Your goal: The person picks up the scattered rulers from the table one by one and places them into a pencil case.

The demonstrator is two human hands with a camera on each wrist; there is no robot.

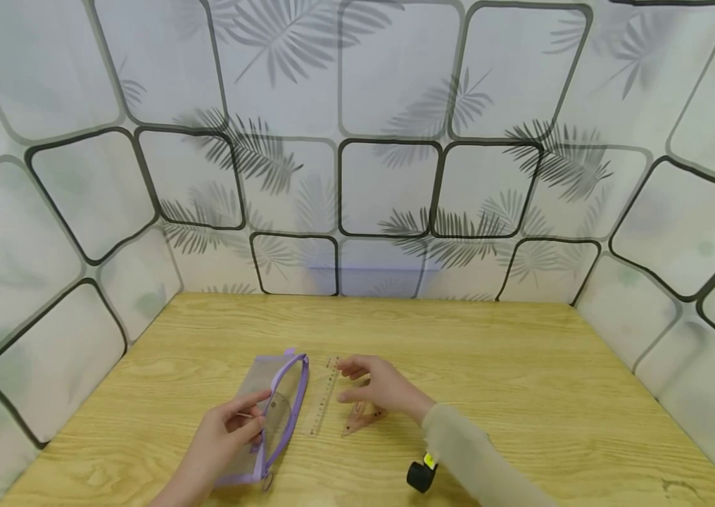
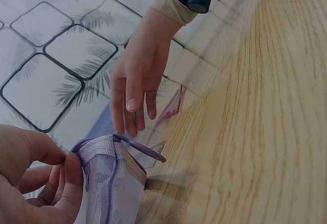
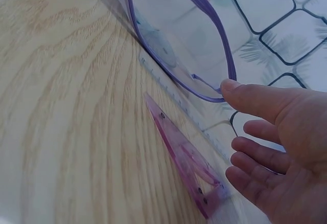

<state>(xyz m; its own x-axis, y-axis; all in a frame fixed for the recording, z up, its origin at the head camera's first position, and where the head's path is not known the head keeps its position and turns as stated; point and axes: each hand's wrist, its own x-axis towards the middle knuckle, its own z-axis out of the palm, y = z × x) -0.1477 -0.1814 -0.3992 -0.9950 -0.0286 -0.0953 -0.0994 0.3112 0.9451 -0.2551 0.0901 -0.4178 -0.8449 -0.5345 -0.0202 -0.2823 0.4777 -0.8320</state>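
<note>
A see-through zip pouch (image 1: pixel 251 384) with purple edging lies on the table at centre left, its zipped mouth spread apart. My left hand (image 1: pixel 221 431) pinches the near side of that mouth between thumb and fingers. Inside the pouch shows a clear rounded piece that looks like a protractor (image 3: pixel 158 45). To the pouch's right lies a clear ruler (image 1: pixel 324 403). A pinkish set square (image 3: pixel 179 157) rests beside the ruler, partly under my right hand (image 1: pixel 388 386) in the head view. That hand hovers with fingers loosely extended and nothing in them.
All of this lies on a wood-grain table (image 1: pixel 490 352). Patterned curtain-like sheets (image 1: pixel 389 190) stand at the back and both sides. A black device with a yellow mark (image 1: pixel 421 475) sits at the right wrist, over a beige sleeve (image 1: pixel 471 451).
</note>
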